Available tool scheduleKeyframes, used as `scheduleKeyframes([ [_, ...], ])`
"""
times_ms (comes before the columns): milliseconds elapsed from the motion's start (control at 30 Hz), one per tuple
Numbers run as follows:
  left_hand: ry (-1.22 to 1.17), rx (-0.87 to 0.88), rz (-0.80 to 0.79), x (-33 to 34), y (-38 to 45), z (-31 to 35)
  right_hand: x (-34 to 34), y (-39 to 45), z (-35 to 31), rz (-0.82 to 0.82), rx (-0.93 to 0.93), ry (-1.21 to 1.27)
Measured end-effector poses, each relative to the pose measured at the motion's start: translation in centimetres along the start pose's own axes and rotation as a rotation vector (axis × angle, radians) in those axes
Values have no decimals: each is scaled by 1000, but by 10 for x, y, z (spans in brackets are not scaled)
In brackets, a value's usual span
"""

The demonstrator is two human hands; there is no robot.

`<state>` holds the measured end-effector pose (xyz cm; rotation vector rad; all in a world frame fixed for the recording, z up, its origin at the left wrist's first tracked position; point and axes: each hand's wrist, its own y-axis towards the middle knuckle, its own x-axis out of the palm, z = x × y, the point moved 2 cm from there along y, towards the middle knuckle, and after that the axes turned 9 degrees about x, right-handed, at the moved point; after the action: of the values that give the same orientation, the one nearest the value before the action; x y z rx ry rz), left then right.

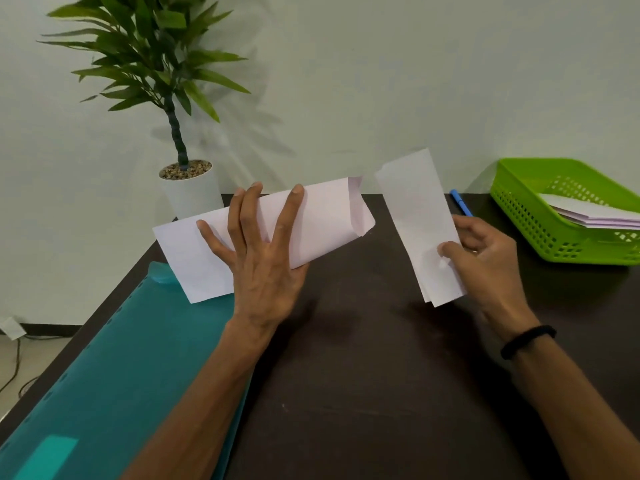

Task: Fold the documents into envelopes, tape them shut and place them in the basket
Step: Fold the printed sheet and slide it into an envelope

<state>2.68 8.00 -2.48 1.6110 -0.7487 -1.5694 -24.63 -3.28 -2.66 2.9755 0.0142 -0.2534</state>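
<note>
Dark tabletop (363,358), green basket (540,220) at far right corner w/ envelopes inside.
Left hand (263,258) grips open envelope (325,216), fingers spread; right hand (485,258) pinches folded document (419,209).

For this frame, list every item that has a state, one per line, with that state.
Envelope: held off the table, mouth open toward the right.
Folded document: folded, not yet inserted.
Left hand: holds the envelope, fingers spread.
Right hand: pinches the folded document.
Green basket: already holds envelopes.
Blue pen: lying on the table.
</note>
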Motion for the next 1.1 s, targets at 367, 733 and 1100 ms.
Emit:
scheduleKeyframes([
  [367,-63,-17,-84,1,0,-1,-3,-2,-1,-142,-200,-205],
  [733,-112,149,-310,9,-4,-3,-13,2,3,-135,-307,-597],
  [1100,-204,261,-400,9,-6,11,-10,-3,-4,-195,-316,-684],
])
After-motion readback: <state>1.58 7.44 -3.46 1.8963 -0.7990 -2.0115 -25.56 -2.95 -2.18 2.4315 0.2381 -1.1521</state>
